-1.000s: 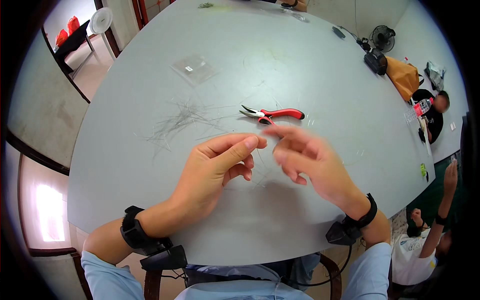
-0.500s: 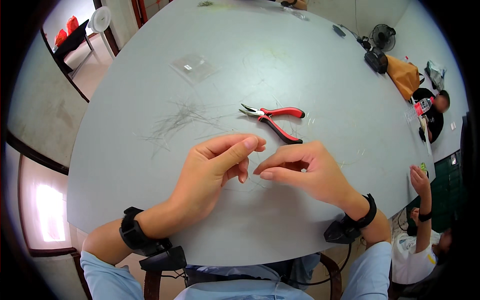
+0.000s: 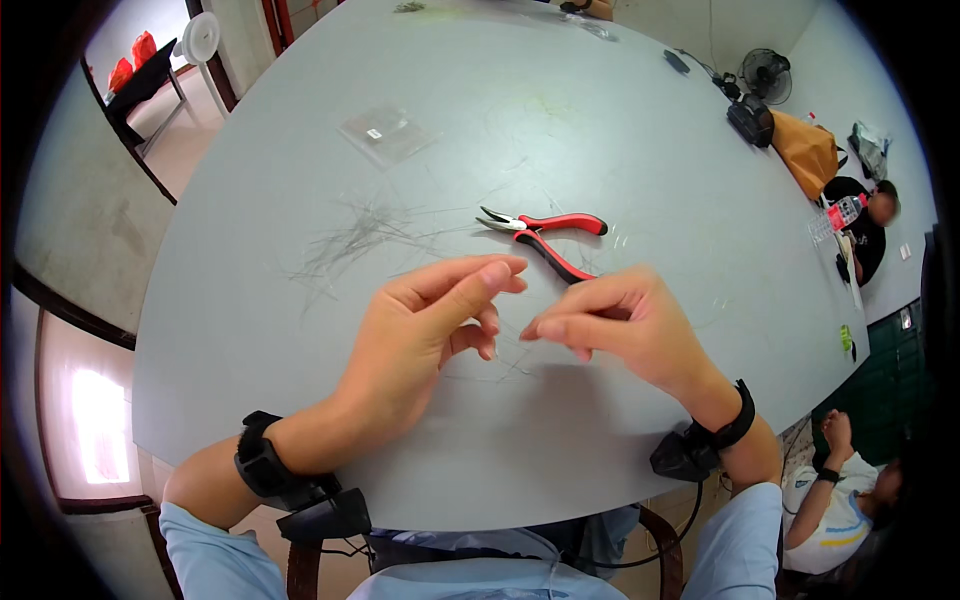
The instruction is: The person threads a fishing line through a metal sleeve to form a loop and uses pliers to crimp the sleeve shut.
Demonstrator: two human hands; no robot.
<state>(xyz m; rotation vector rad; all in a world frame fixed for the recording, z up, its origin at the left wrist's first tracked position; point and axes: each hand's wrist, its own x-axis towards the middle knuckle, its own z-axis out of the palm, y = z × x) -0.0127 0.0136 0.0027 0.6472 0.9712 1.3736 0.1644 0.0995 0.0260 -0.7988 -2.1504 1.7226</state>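
My left hand (image 3: 418, 322) is raised over the near part of the table, thumb pressed to the index finger in a pinch. Just to its right, my right hand (image 3: 635, 325) is also pinched, fingertips pointing left and slightly blurred. A gap separates the two hands. Whatever they hold is too fine to make out. Thin wire-like strands (image 3: 505, 372) lie below the fingers. Beyond my hands rest bent-nose pliers (image 3: 565, 226) with red and black handles, jaws pointing left; my right hand hides one handle's end. A loose pile of thin strands (image 3: 362, 238) spreads left of the pliers.
A clear plastic bag (image 3: 388, 136) lies farther back on the grey table (image 3: 250, 350). Along the right are a brown bag (image 3: 803, 150), a plastic bottle (image 3: 838, 218) and a small green item (image 3: 847, 340). Other people sit at right and at the far edge.
My right hand has shifted slightly right, away from my left hand, which has barely moved. At the right, another person's raised hand has come down, uncovering the green item.
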